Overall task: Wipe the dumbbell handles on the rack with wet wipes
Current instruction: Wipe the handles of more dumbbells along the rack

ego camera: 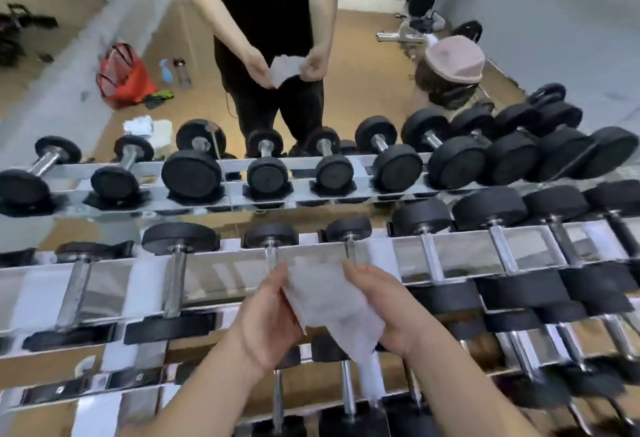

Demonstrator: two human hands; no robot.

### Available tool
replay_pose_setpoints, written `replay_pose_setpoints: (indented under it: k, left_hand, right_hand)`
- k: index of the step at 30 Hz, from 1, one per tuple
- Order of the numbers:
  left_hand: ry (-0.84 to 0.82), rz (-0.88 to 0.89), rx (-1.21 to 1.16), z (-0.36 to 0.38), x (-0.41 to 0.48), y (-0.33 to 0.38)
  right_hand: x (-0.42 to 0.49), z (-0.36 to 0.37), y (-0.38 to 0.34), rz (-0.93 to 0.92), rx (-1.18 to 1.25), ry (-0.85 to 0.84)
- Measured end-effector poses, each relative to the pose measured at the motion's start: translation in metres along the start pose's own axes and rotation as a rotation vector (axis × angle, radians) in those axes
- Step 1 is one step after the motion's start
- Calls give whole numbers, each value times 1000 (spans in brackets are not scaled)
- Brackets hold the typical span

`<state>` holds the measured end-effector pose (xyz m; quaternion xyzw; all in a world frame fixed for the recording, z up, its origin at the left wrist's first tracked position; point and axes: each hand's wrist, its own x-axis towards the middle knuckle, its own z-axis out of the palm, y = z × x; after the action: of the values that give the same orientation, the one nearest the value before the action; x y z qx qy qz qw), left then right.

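Observation:
I hold a white wet wipe (pixel 325 301) between both hands above the top shelf of the dumbbell rack (pixel 221 263). My left hand (pixel 268 318) pinches its left edge; my right hand (pixel 384 312) grips its right side, and a loose tail hangs down. Black dumbbells with chrome handles (pixel 175 280) lie in a row across the rack. Two small dumbbells (pixel 349 239) sit just beyond the wipe, their handles partly hidden by it. A mirror behind the rack shows the same dumbbells and my reflection (pixel 270 38) holding the wipe.
Heavier dumbbells (pixel 491 214) fill the rack's right side, and a lower shelf holds more below my forearms. The mirror reflects a red bag (pixel 123 76), a spray bottle and a person in a pink cap (pixel 453 62) on the wooden floor.

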<state>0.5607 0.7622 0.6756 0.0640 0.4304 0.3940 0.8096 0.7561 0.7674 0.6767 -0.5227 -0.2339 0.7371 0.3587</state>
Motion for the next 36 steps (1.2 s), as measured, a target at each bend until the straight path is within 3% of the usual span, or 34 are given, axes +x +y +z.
replay_pose_setpoints:
  k: [8, 15, 23, 30, 36]
  left_hand:
    - [-220, -103, 19, 62, 38, -42]
    - [-79, 24, -79, 125, 65, -78]
    - [187, 36, -213, 164, 75, -114]
    - [177, 75, -296, 153, 72, -102]
    - [101, 17, -380, 129, 86, -84]
  right_hand:
    - [11, -79, -43, 80, 22, -52]
    - [29, -167, -69, 208, -17, -102]
    - [41, -185, -102, 74, -41, -104]
    - [63, -172, -95, 88, -73, -82]
    - [83, -161, -60, 55, -143, 96]
